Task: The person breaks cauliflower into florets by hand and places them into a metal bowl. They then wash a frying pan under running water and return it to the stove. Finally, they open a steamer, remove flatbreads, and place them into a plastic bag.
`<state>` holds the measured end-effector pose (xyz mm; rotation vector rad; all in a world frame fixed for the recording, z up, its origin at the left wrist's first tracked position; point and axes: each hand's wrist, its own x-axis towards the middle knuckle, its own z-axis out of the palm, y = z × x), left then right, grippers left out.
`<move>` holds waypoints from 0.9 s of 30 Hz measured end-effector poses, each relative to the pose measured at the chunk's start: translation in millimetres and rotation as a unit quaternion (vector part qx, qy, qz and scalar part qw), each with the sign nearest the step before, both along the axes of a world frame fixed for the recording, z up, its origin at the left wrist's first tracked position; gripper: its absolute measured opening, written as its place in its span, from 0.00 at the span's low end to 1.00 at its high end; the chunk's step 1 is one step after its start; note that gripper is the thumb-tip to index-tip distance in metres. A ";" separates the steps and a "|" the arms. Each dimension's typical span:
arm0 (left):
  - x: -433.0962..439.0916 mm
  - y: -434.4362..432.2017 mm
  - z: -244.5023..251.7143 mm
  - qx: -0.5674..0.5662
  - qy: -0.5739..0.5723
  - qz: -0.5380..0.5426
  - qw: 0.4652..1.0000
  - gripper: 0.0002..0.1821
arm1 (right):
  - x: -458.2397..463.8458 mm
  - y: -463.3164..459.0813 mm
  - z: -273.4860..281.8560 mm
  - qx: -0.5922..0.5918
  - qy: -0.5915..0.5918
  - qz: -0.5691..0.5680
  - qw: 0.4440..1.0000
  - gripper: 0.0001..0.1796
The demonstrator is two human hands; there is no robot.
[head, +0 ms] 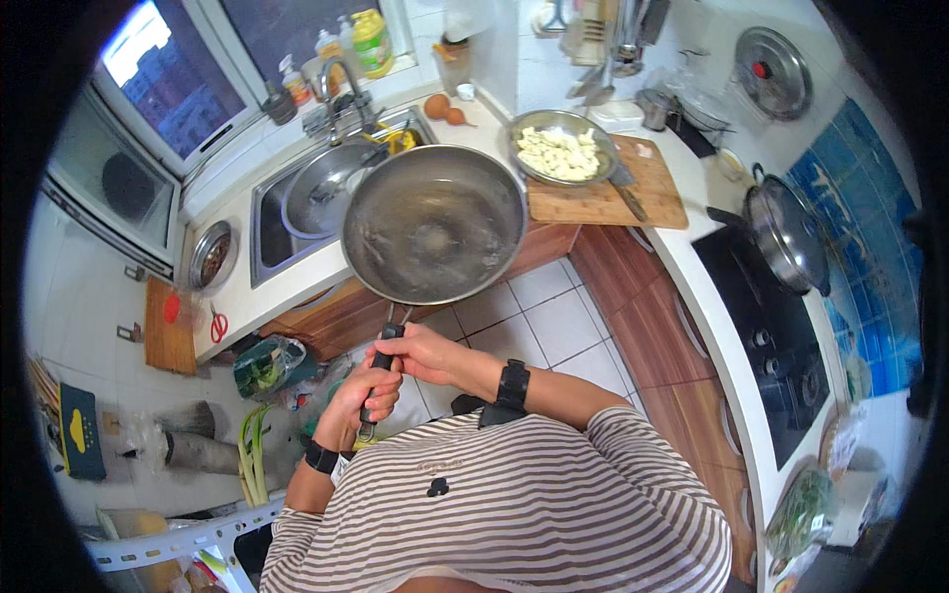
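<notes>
A wide wok-like frying pan (436,222) is held up in front of me, overlapping the sink edge and the floor below. Its inside looks wet and shiny; whether liquid stands in it I cannot tell. My left hand (363,400) is wrapped around the lower part of the black handle (382,359). Higher up, close to the pan, my right hand (419,352) grips that handle too. Behind the pan's left side, a metal basin (315,189) sits in the steel sink (265,256), partly hidden.
Pale chopped pieces fill a metal bowl (560,152) on a wooden cutting board (652,178), beside a cleaver (626,193). A lidded pan (786,237) stands on the black hob (756,326). Red-handled scissors (219,326) lie at the left counter edge. Scallions (254,452) rise at lower left.
</notes>
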<state>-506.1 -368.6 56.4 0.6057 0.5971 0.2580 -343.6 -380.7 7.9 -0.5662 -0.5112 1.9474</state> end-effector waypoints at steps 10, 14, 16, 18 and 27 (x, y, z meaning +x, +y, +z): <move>80.3 -65.3 45.9 0.033 0.076 -0.263 0.961 0.08 | 62.7 -147.2 29.9 0.044 0.008 -0.168 0.985 0.12; 144.9 -114.7 57.4 0.038 0.057 -0.357 0.931 0.09 | 106.9 -220.9 42.9 0.005 -0.012 -0.276 0.961 0.11; 183.5 -153.7 57.8 0.034 0.031 -0.398 0.916 0.09 | 135.5 -269.1 46.7 -0.004 -0.022 -0.320 0.947 0.10; 218.2 -195.7 59.6 0.018 0.013 -0.426 0.904 0.09 | 166.9 -318.7 52.0 0.001 -0.060 -0.345 0.937 0.10; 405.9 -357.4 70.3 0.075 -0.035 -0.523 0.848 0.07 | 314.2 -497.6 90.7 -0.073 -0.106 -0.518 0.845 0.11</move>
